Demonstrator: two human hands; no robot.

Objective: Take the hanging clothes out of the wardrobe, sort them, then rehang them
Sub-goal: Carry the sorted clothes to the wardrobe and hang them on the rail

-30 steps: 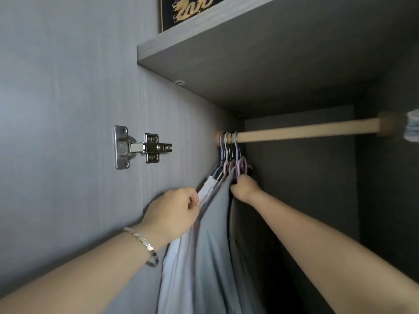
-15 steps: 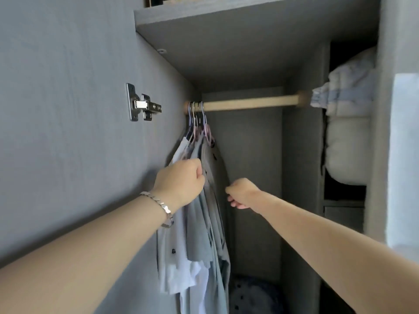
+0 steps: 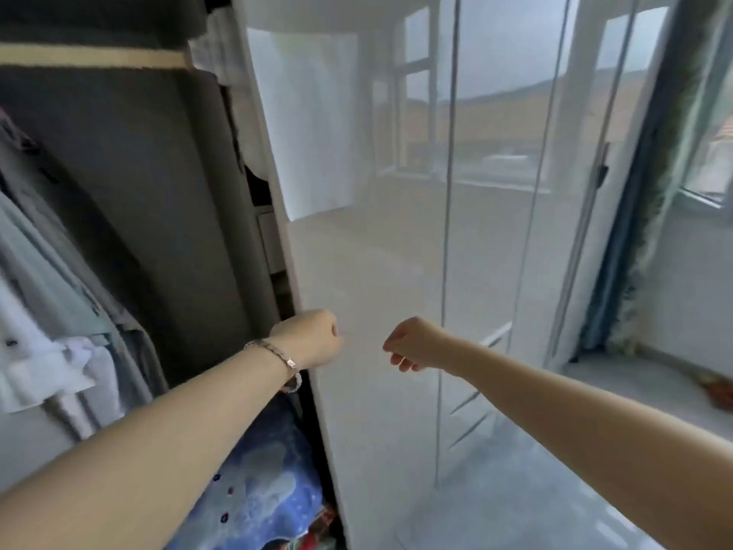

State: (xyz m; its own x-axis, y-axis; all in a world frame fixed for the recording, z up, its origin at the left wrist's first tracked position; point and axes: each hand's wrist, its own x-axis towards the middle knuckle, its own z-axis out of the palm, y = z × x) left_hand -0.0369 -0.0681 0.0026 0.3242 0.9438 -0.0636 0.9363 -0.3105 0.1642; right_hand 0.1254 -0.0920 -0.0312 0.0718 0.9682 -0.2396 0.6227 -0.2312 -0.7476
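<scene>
2 hands in view, neither on the task's things. The hanging clothes [image 3: 43,271] are well to the left of the left hand [image 3: 311,339], beyond its forearm. They are bunched under the rail [image 3: 91,57], which runs high above and left of that hand. Hangers not resolvable (blur).

Handling, judged: thin shirts in pale green-grey and white, so light and limp, with no stiffness. Fabric grabbed mid-panel would likely slide and crease. The better hold is at the hanger necks just under the rail, several gathered together, with the other hand supporting the drape below. Not fragile; the main risk is a garment slipping off its hanger.

Left hand: fingers curled into a fist, nothing visible in it, bracelet [image 3: 277,355] on the wrist. It sits before the white door panel [image 3: 357,271]; contact cannot be told.

Right hand [image 3: 412,345]: just right of the left and apart from it, fingers curled under, nothing visibly held.
</scene>
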